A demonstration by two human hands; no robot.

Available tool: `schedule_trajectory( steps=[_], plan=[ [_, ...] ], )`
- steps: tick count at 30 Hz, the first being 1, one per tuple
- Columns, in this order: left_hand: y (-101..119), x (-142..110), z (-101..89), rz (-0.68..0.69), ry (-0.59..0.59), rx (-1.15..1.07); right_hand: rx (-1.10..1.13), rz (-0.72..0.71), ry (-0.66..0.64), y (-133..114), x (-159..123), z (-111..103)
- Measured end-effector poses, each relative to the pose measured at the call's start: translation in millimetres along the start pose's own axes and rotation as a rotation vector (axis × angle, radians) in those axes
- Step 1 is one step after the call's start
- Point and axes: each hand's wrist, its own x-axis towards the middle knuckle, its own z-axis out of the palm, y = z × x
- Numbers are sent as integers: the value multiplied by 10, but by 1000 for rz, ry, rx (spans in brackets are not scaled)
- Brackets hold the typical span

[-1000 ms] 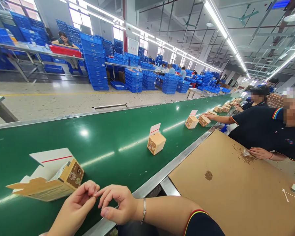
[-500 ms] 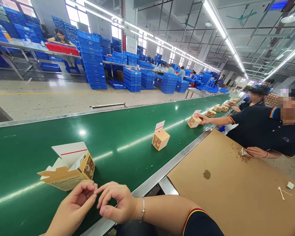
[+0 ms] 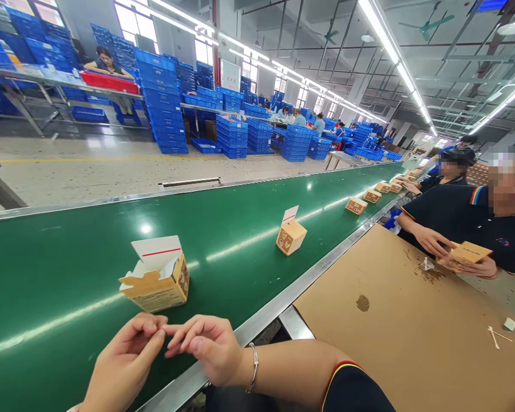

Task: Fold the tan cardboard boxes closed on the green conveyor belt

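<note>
Over the near edge of the green conveyor belt (image 3: 236,260) my two hands meet. My left hand (image 3: 126,357) is closed in a pinch around the tip of my right index finger; whether anything small lies between them I cannot see. My right hand (image 3: 212,346) is open, its fingers loosely stretched out, with a silver bracelet at the wrist. Just beyond them on the belt stands a small printed cardboard box (image 3: 158,289), its flaps open and a white lid raised with a red line. Something whitish shows inside it. A second box (image 3: 290,236) stands farther along, its flap up.
At right lies a brown cardboard-covered table (image 3: 395,332) with a dark stain, cotton swabs (image 3: 494,337) and a small pale block (image 3: 509,324). A co-worker (image 3: 450,223) there holds a box (image 3: 470,252). More boxes line the belt. Blue crates (image 3: 161,103) are stacked behind.
The open box has shifted right and away along the belt, as has the second box. The co-worker has lifted a box off the belt to the table. My hands stay together, right fingers a little straighter.
</note>
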Motion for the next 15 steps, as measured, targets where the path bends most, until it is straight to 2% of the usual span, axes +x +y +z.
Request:
schedule_trajectory(
  steps=[2,4,8,10,12,13,15],
  plan=[
    [43,-6,42,10,-24,9,-7,19,11,11,-8,-22],
    [62,-7,88,36,-19,51,-99,-29,12,7,7,-88],
    [68,42,123,192,105,109,-437,-270,74,-58,148,-345],
    [88,127,94,260,197,111,-583,-333,150,-121,271,-503],
    [118,273,47,304,227,160,-720,-388,180,-191,412,-649],
    [131,368,24,329,193,215,-799,-420,154,-223,485,-711],
    [132,589,-3,400,24,358,-951,-471,52,-260,636,-808]
  ],
)
